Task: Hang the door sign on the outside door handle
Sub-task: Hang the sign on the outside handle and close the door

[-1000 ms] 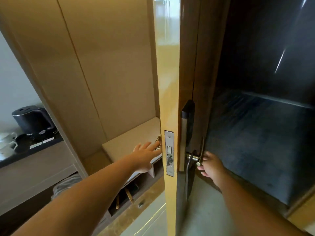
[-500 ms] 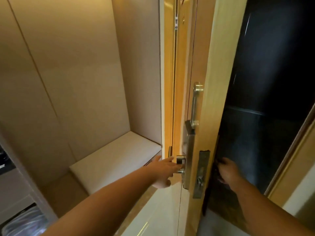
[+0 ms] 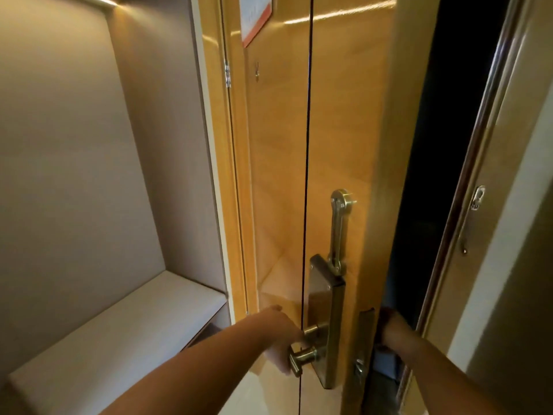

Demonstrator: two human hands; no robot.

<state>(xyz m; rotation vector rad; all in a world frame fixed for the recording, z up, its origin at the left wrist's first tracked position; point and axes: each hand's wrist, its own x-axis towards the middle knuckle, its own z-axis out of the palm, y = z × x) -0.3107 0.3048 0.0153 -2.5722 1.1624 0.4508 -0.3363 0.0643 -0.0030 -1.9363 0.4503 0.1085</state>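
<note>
The wooden door (image 3: 344,130) stands ajar, its inner face toward me. My left hand (image 3: 279,339) is wrapped around the brass inside handle (image 3: 305,356) on the long lock plate (image 3: 326,319). Reaching round the door's edge (image 3: 363,339), my right hand (image 3: 392,326) goes to the outer side, where its fingers are hidden. Neither the outside handle nor the door sign shows from here.
A brass swing-bar guard (image 3: 338,229) hangs above the lock plate. The door frame (image 3: 466,235) with its metal catch (image 3: 478,197) stands close on the right, with a narrow dark gap between. A padded bench (image 3: 119,333) sits in the alcove on the left. A red-bordered notice (image 3: 257,16) is on the door.
The door has swung toward the frame, narrowing the dark gap. My left hand has closed on the inside handle; my right hand stays behind the door's edge.
</note>
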